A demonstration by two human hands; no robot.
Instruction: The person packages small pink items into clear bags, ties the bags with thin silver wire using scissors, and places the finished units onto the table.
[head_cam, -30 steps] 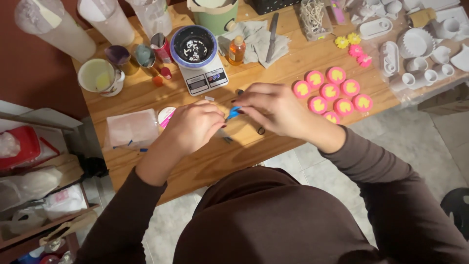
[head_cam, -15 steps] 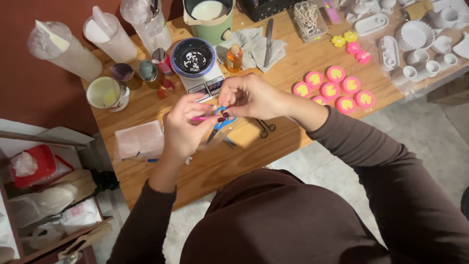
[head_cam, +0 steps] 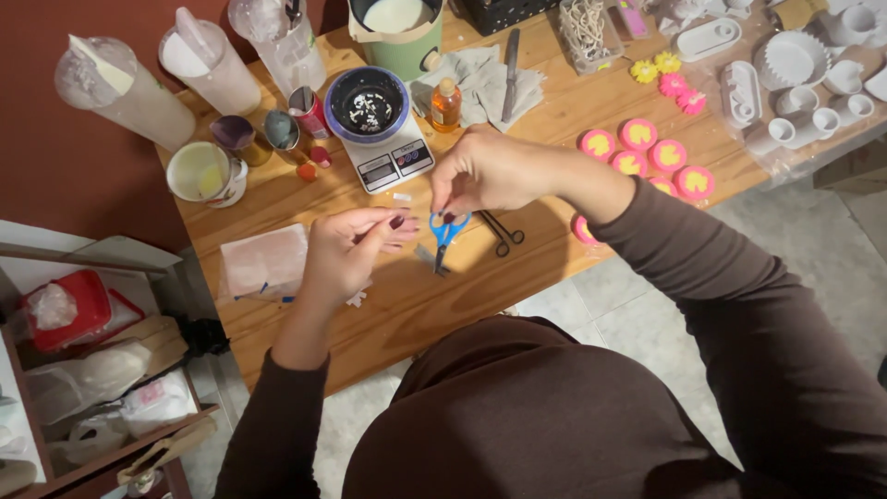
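— Pinched shut, the right hand (head_cam: 494,171) has a grip on the top of the blue-handled scissors (head_cam: 446,236), fingers at the handle loops, blades hanging down toward the worktop (head_cam: 407,305).

— And the left hand (head_cam: 349,248)?

— Fingers loosely curled, thumb and forefinger close together near a small pink bit; whether it truly holds something I cannot tell, too small and partly covered.

— Which way do the scissors lie from each hand?

— Just below the right hand, just to the right of the left fingertips. Long axis runs near upright in the head view, tips pointing at the person. The right hand is on them, the left only near.

— Anything else close by?

— 1 pair of dark metal scissors (head_cam: 504,231) lies flat just right of the blue ones, and a kitchen scale (head_cam: 393,157) with a dark bowl sits beyond.

— What's hard to read?

— Blade tips blur against something grey on the wood. The right forearm covers some of the pink round moulds (head_cam: 647,152).
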